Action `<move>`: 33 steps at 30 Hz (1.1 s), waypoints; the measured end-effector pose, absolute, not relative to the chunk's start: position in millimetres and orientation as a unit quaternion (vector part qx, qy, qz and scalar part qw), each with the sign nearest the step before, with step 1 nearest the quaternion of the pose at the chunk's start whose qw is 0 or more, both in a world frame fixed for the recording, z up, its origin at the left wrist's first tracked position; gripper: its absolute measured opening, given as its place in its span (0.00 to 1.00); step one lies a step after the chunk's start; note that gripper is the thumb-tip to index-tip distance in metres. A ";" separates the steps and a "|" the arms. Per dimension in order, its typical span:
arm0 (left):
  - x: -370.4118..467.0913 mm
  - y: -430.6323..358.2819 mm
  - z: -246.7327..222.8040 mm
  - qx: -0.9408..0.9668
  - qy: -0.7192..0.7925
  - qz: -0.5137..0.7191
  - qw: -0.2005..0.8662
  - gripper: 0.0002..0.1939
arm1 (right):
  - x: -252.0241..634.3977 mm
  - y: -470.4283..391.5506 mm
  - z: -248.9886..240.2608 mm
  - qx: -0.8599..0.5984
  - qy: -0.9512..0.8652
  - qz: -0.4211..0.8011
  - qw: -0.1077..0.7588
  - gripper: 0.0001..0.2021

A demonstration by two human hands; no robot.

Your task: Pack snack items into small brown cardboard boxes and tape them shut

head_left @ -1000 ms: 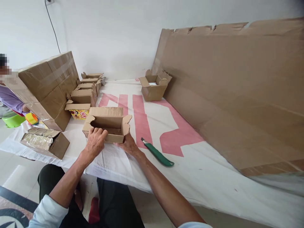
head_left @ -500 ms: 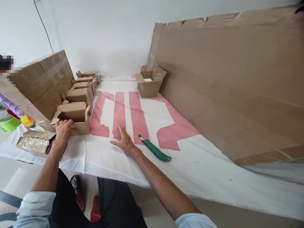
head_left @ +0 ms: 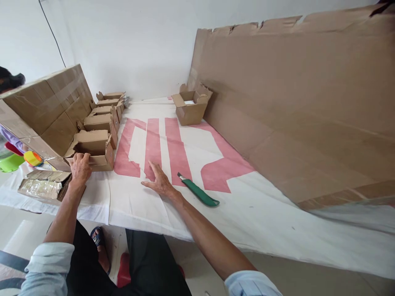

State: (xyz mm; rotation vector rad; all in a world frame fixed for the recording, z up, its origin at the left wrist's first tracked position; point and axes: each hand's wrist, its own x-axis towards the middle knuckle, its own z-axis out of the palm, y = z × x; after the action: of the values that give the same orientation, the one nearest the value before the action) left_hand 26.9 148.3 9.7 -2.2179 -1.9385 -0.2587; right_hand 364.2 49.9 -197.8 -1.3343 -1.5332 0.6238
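Observation:
My left hand has its fingers curled over the near wall of an open cardboard box, the closest in a row along the left side. Right of it, my right hand rests with fingers spread on the white cloth with red print, holding nothing. A green utility knife lies just beyond that hand to the right, its short blade end pointing up and left. Beside my left wrist sits a tape-covered cardboard box.
Several small open boxes line a large cardboard carton at the left. Another open box stands at the back, against a big leaning cardboard sheet. Behind the carton, part of another person's head shows near a green basin.
The view has shifted slightly, moving most things a little to the left in the picture. Both hands keep their places on the box and the cloth.

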 end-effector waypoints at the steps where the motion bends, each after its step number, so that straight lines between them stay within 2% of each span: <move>1: 26.1 146.4 7.8 -0.748 -0.650 -0.100 0.091 0.29 | 364.4 49.9 -196.1 -0.552 -0.630 0.259 0.481 0.56; 5: 24.8 134.5 -6.1 -0.750 -0.627 -0.188 0.100 0.36 | 365.7 51.2 -190.4 -0.559 -0.634 0.264 0.464 0.55; 9: 28.5 107.1 -29.0 -0.771 -0.585 -0.236 0.087 0.34 | 366.6 49.7 -193.0 -0.557 -0.641 0.252 0.463 0.53; 15: 39.3 43.7 -70.9 -0.820 -0.532 -0.207 0.047 0.30 | 370.3 44.2 -207.4 -0.547 -0.650 0.228 0.476 0.46; 23: 47.4 -31.2 -108.7 -0.867 -0.479 -0.120 -0.073 0.24 | 375.2 42.7 -209.4 -0.525 -0.676 0.204 0.476 0.25; 28: 30.5 -45.6 -113.0 -0.831 -0.502 -0.223 -0.084 0.22 | 376.4 41.5 -210.2 -0.528 -0.671 0.200 0.481 0.21; 33: 4.2 -60.0 -127.8 -0.783 -0.539 -0.304 -0.061 0.18 | 343.0 47.2 -195.4 -0.521 -0.678 0.223 0.468 0.23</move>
State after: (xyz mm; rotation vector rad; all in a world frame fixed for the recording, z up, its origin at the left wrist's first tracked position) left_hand 4.2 -60.0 -127.8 -2.5612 -1.7627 -0.9934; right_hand 343.0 47.2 -195.4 -1.2785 -1.6624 0.5458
